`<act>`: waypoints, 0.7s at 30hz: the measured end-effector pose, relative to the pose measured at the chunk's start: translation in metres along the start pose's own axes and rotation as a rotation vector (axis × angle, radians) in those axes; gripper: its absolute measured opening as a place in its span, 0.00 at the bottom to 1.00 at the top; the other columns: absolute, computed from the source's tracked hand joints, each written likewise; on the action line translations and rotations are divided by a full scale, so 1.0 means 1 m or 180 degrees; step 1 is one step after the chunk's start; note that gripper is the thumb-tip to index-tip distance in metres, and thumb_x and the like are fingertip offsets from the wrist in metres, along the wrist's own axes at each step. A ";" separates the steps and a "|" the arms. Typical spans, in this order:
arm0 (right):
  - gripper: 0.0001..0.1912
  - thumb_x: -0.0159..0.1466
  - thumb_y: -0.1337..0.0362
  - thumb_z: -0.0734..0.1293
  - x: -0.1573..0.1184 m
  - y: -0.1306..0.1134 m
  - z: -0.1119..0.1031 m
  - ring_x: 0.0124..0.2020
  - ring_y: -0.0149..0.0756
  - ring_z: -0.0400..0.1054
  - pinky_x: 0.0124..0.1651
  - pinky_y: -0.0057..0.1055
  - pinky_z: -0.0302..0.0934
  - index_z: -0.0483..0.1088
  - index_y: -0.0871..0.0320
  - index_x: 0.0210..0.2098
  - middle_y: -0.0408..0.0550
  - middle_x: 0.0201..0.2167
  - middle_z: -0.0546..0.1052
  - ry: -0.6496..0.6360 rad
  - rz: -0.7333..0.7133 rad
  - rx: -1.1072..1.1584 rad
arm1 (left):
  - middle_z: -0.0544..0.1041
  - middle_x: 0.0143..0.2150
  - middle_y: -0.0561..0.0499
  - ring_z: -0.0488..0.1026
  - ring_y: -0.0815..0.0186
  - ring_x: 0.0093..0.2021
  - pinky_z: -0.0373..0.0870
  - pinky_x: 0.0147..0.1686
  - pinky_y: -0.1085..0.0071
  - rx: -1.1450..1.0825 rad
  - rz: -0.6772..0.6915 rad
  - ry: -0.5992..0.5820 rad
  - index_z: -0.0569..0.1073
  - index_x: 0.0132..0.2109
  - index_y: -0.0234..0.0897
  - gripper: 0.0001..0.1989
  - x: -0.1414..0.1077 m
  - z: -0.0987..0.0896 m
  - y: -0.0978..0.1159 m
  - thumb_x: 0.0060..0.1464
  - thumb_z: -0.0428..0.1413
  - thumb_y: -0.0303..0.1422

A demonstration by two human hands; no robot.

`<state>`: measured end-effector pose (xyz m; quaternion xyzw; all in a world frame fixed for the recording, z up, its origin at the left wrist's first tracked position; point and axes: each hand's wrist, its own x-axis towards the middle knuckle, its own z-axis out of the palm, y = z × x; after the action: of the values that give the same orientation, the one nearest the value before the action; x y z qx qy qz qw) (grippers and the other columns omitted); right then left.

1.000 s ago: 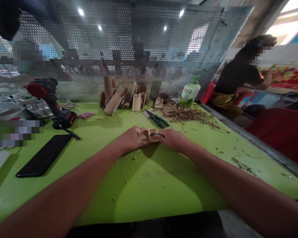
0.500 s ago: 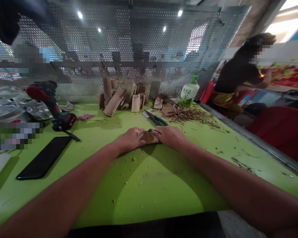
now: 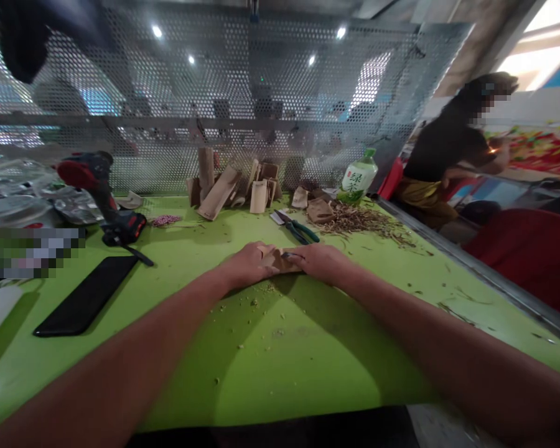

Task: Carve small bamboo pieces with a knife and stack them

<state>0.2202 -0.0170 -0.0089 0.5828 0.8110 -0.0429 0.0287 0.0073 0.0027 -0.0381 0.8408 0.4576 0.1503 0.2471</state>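
My left hand (image 3: 251, 266) is closed on the left end of a light-brown piece (image 3: 280, 261), which looks like a section of bamboo or board. My right hand (image 3: 327, 264) is closed around the right end, its thumb lying over the top. A small dark thing (image 3: 287, 254) shows at the right thumb's tip; what it is, I cannot make out. Pale crumbs (image 3: 254, 302) are scattered on the green tabletop (image 3: 280, 361) just in front of the hands. Behind the right hand lie pliers (image 3: 298, 228) with dark green handles.
Brown pieces (image 3: 221, 191) lean by a perforated metal screen (image 3: 242, 134). A green-capped bottle (image 3: 358, 177) stands behind dry brown shreds (image 3: 368, 224). To the left are a cordless drill (image 3: 98, 193) and a black phone-like slab (image 3: 86, 297). A person (image 3: 448, 143) sits beyond the right edge.
The view has shifted slightly. The right hand sits a little further right on the brown piece, and more of the piece shows between the hands.
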 end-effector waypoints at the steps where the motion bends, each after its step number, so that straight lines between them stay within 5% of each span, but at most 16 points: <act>1: 0.25 0.71 0.49 0.51 0.000 0.000 -0.001 0.38 0.41 0.74 0.36 0.31 0.60 0.74 0.48 0.52 0.51 0.45 0.80 -0.0057 -0.0001 0.0053 | 0.71 0.57 0.38 0.71 0.51 0.53 0.68 0.51 0.63 0.0016 -0.0029 -0.0017 0.69 0.61 0.33 0.34 0.000 0.000 0.000 0.51 0.59 0.47; 6: 0.25 0.70 0.49 0.52 0.002 0.003 -0.002 0.39 0.42 0.74 0.37 0.32 0.61 0.77 0.53 0.47 0.53 0.44 0.80 -0.0274 -0.0163 0.0147 | 0.71 0.55 0.40 0.70 0.52 0.52 0.67 0.52 0.62 0.0098 0.0133 0.0026 0.69 0.60 0.34 0.31 -0.001 -0.002 0.002 0.51 0.59 0.44; 15: 0.23 0.71 0.51 0.52 -0.003 -0.001 0.005 0.34 0.39 0.72 0.34 0.29 0.57 0.74 0.54 0.42 0.51 0.34 0.79 0.0386 0.0137 -0.0088 | 0.72 0.55 0.40 0.71 0.54 0.51 0.68 0.52 0.62 0.0038 0.0114 -0.0027 0.70 0.58 0.34 0.27 -0.003 -0.005 0.008 0.52 0.58 0.37; 21: 0.22 0.71 0.52 0.52 -0.002 -0.003 0.004 0.31 0.38 0.71 0.33 0.29 0.56 0.73 0.56 0.41 0.52 0.32 0.79 0.0273 0.0113 -0.0134 | 0.72 0.55 0.40 0.72 0.54 0.50 0.69 0.50 0.61 0.0032 0.0111 -0.0035 0.71 0.58 0.33 0.27 -0.001 -0.004 0.005 0.53 0.58 0.39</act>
<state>0.2181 -0.0208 -0.0130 0.5976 0.8018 -0.0003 0.0069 0.0090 0.0008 -0.0321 0.8507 0.4423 0.1476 0.2427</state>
